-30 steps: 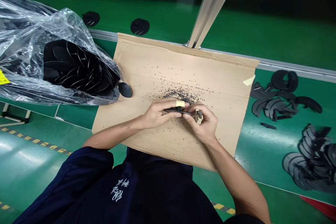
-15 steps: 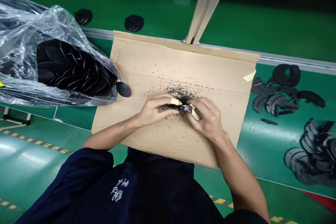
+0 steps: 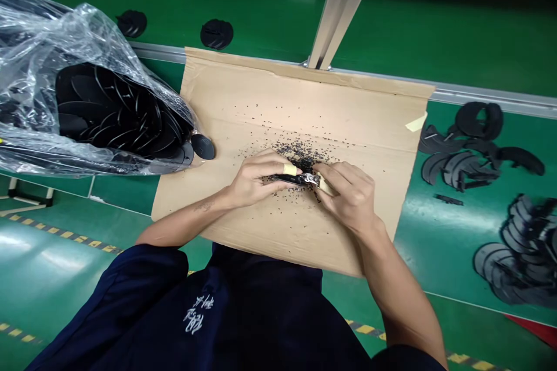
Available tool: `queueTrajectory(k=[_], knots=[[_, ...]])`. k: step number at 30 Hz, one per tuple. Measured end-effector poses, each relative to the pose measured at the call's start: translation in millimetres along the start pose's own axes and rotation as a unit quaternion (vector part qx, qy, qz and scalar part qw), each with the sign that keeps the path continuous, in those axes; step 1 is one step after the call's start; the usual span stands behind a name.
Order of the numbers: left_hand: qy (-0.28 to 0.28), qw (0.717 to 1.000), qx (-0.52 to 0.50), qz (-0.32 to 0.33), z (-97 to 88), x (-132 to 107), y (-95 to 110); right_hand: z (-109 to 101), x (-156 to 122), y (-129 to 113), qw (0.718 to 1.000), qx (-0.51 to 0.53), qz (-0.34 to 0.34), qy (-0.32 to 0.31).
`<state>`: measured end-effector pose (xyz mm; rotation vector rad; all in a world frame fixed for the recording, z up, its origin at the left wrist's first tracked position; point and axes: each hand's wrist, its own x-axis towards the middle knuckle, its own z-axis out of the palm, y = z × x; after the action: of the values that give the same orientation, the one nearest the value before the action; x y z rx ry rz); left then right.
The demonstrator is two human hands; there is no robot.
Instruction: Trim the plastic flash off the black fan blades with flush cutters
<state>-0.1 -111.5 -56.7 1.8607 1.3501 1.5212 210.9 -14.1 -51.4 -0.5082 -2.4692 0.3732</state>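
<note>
My left hand [image 3: 255, 179] pinches a thin black plastic part [image 3: 288, 178], with yellow tape around one finger. In my right hand [image 3: 353, 192] is a pair of nippers [image 3: 310, 178] with a metal head and pale handles, mostly hidden by the fingers. The nippers' jaws meet the right end of the black part; whether they touch it I cannot make out. Beneath both hands, many tiny black scraps [image 3: 300, 149] lie scattered on a cardboard sheet [image 3: 235, 84], thickest just beyond the nippers.
At left, a clear plastic bag [image 3: 82, 32] holds many black discs [image 3: 87, 93]; one disc [image 3: 203, 146] lies by its mouth. Curved black parts [image 3: 455, 171] are piled on the green table at right, with another pile [image 3: 517, 261] nearer. A metal post [image 3: 343, 11] rises behind the cardboard.
My right hand has shifted slightly right with the nippers, whose metal head shows more. My left hand still holds the black part in nearly the same place.
</note>
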Motion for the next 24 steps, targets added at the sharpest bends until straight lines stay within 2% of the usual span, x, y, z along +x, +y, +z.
queueTrajectory(k=[6,13,20,24], knots=[[-0.003,1.000,-0.012,0.001,0.7,-0.9,-1.1,-0.1,-2.0,-2.1,1.000,-0.020,0.012,0.000],[-0.012,1.000,0.004,-0.015,1.8,-0.5,1.9,5.1,-1.2,-4.1,0.996,0.084,0.035,-0.004],[-0.026,0.998,0.055,-0.003,1.8,-1.2,3.9,8.0,-1.9,1.0,0.997,-0.053,0.047,-0.021],[-0.011,0.994,0.107,0.000,1.5,-0.6,1.9,7.1,-1.6,-0.4,0.995,-0.010,0.090,-0.042]])
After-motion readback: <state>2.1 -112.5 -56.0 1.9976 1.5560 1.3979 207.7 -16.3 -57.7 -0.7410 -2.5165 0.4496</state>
